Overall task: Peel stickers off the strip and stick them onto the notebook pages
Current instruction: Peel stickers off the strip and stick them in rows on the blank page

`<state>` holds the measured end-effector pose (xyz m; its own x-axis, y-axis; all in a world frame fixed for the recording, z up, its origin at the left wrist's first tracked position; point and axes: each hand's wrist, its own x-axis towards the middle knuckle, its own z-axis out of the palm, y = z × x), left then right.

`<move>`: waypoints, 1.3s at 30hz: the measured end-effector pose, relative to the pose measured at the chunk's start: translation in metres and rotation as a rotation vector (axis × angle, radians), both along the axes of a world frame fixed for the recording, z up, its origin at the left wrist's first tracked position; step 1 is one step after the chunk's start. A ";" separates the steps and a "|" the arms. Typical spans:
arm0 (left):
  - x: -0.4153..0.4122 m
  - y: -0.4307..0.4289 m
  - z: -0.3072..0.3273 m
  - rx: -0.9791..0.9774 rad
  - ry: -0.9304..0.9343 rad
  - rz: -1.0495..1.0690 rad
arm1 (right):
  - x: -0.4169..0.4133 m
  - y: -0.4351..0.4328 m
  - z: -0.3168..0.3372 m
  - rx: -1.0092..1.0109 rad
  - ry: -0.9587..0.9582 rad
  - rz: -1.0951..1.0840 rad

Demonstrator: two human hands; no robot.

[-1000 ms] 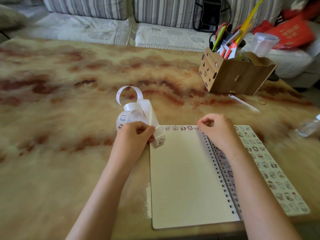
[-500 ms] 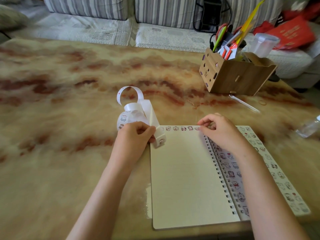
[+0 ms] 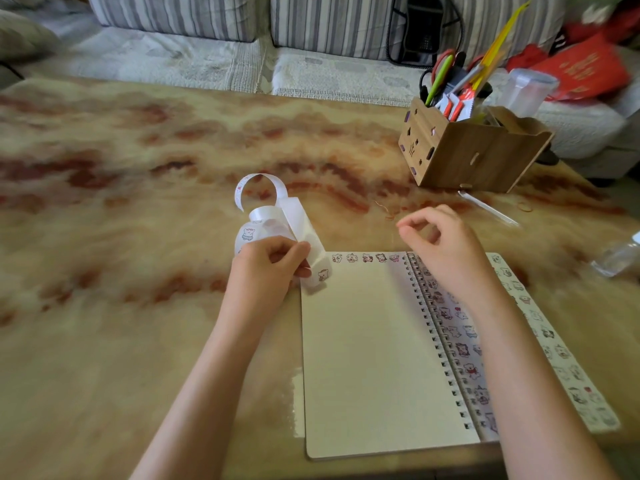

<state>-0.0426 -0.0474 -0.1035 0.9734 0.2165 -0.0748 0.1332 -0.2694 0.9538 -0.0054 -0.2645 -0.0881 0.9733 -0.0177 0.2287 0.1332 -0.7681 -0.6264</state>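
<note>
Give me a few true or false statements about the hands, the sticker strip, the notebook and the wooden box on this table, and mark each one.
1. The left hand grips the strip. True.
2. The notebook lies closed. False: it lies open.
3. A row of stickers runs along the top of the left page. True.
4. The right page is blank. False: stickers cover it.
5. The wooden box stands left of the notebook. False: it stands beyond it, to the right.
</note>
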 end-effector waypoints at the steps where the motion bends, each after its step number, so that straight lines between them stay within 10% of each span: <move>1: 0.000 0.000 0.001 -0.011 -0.018 0.006 | -0.002 0.005 0.004 0.062 -0.010 0.050; 9: 0.004 0.004 0.005 -0.110 -0.120 0.008 | -0.018 0.054 0.007 0.336 0.126 0.371; 39: -0.002 0.009 0.010 -0.135 -0.083 -0.084 | -0.018 0.074 0.000 0.512 0.067 0.359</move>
<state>-0.0442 -0.0385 -0.0932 0.9917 0.1275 -0.0163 0.0350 -0.1453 0.9888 -0.0237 -0.1904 -0.0884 0.9509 0.2214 0.2162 0.2749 -0.2834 -0.9188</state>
